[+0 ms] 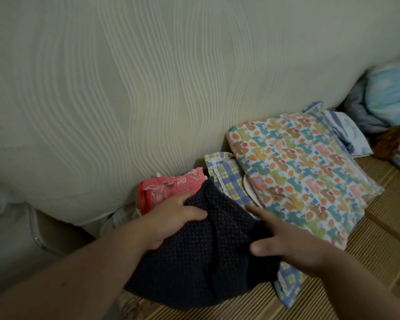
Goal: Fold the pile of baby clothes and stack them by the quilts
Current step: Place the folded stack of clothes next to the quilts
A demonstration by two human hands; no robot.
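A dark navy dotted garment lies bunched at the front centre on the woven mat. My left hand grips its upper left edge, thumb on top and fingers tucked under the cloth. My right hand rests on its right side with the forefinger stretched out and thumb spread. Behind the garment sit a red printed cloth, a blue-and-yellow checked piece with lace trim, and a folded quilt printed with colourful animals.
A cream quilted mattress stands upright along the back. At the far right lie a folded pale blue cloth, a light blue bundle and a brown basket edge. A grey surface fills the left.
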